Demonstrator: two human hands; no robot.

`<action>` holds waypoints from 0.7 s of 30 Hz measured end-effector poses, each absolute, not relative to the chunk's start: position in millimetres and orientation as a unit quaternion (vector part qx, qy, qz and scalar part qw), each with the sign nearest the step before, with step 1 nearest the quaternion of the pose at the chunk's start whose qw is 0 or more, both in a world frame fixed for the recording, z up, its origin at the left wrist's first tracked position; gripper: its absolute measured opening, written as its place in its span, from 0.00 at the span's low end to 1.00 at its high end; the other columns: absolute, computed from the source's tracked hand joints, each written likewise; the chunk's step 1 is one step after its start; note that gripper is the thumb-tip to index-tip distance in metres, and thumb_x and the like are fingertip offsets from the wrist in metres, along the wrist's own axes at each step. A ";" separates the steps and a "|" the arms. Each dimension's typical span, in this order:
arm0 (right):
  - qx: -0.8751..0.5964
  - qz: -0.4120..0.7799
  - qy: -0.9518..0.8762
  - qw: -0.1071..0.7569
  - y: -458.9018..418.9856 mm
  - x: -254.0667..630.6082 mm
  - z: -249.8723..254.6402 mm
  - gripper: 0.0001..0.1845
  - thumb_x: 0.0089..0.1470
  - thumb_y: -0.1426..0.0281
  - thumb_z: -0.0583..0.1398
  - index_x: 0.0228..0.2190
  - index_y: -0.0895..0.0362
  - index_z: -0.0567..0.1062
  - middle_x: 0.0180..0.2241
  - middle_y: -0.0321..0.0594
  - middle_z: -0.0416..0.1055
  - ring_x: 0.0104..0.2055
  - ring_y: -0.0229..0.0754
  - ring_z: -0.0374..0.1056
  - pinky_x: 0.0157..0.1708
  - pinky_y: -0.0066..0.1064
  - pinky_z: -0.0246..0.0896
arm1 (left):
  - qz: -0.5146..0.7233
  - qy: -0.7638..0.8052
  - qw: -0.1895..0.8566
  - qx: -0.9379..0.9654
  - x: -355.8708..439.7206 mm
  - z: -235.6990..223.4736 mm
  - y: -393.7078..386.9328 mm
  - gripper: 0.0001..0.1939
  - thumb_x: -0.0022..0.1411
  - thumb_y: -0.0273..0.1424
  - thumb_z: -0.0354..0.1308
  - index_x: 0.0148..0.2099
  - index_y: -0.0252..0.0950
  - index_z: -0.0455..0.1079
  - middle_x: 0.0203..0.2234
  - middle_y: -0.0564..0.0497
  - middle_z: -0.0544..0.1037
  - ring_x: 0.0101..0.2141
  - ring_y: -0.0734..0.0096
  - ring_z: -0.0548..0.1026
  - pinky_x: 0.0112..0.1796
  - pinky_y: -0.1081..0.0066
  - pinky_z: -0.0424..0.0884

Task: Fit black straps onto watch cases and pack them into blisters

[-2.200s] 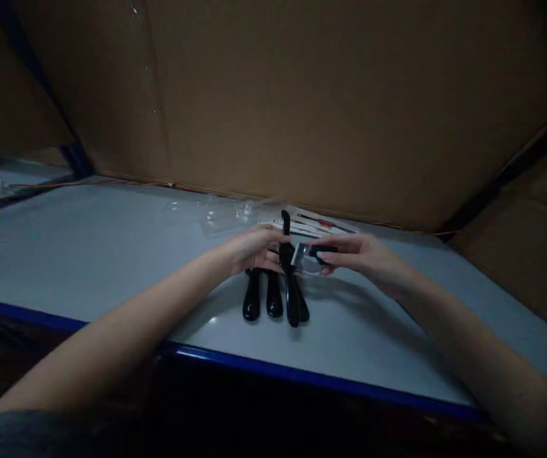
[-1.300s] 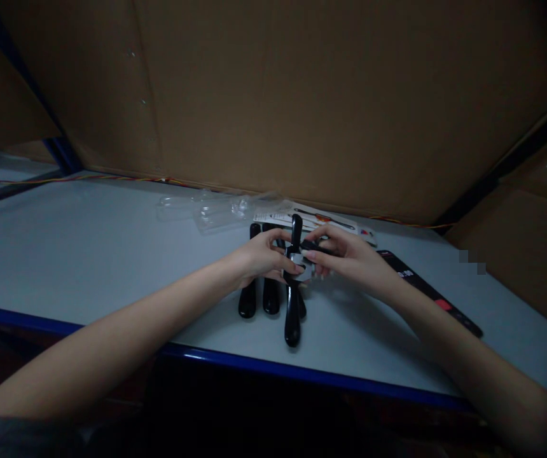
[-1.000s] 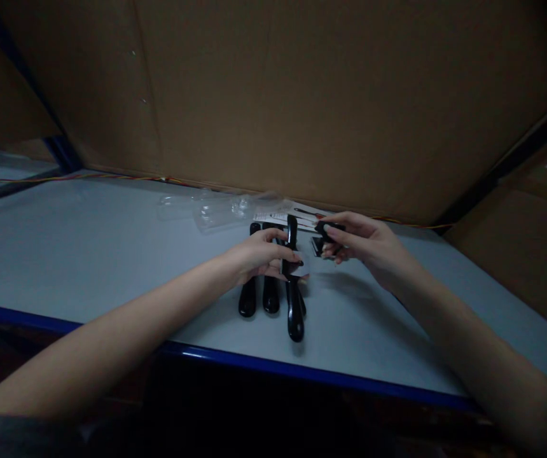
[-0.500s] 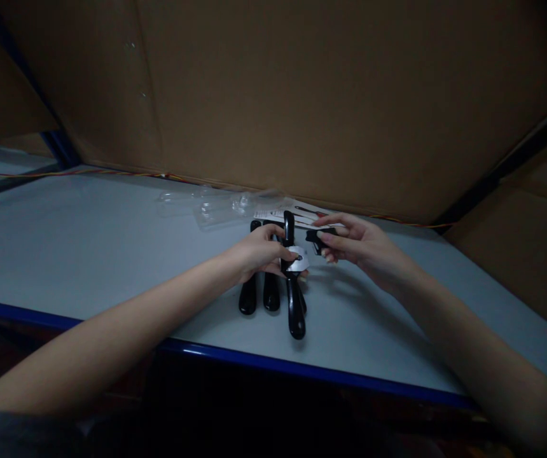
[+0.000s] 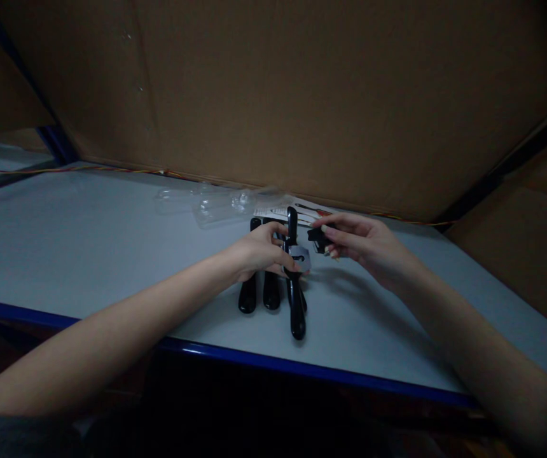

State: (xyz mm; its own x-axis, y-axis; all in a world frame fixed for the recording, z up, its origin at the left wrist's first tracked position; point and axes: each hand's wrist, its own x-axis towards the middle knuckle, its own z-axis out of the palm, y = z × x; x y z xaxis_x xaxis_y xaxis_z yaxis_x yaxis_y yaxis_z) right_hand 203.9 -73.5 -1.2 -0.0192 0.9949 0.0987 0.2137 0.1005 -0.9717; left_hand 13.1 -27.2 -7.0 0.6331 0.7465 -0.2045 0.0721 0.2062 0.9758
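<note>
My left hand (image 5: 266, 251) is closed around the middle of a black spokeshave (image 5: 297, 312), held upright above the table with one handle up and one down. A flat silver blade (image 5: 303, 256) with a dark slot lies at its centre, my left thumb by its lower edge. Just to the right, my right hand (image 5: 357, 238) pinches a small black cap piece (image 5: 318, 238), apart from the spokeshave. More black spokeshaves lie side by side on the table, among them one at the left (image 5: 247, 296) and one beside it (image 5: 271, 292); my left hand covers their middles.
Clear plastic blister packs (image 5: 216, 207) and printed cards (image 5: 273, 212) lie behind my hands. A cardboard panel (image 5: 273, 95) rises at the back, with a red and yellow wire (image 5: 125, 170) along its foot. The grey table (image 5: 87, 242) has a blue front edge (image 5: 254, 361).
My left hand has turned the spokeshave slightly, and its thumb has slid down off the middle of the blade, so the slot shows. My right hand keeps the cap piece close by.
</note>
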 end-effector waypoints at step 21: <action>-0.524 0.415 -0.583 0.461 -75.8 200.8 1.8 0.20 0.43 0.61 0.65 0.39 0.54 0.71 0.25 0.35 0.69 0.25 0.35 0.65 0.26 0.30 0.63 | 0.271 0.356 0.672 0.590 15.0 -8.3 -29.4 0.31 0.37 0.18 0.69 0.42 0.33 0.58 0.31 0.52 0.72 0.25 0.71 0.76 0.28 0.63 0.74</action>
State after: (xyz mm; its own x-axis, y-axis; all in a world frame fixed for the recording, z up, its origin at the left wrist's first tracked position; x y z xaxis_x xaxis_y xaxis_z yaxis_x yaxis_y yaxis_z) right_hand 200.8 -75.8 1.8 -0.0256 0.9944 0.1025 0.2281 0.1056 -0.9679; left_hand 15.0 -29.4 -8.3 0.6008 0.7835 -0.1589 0.0557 0.1572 0.9860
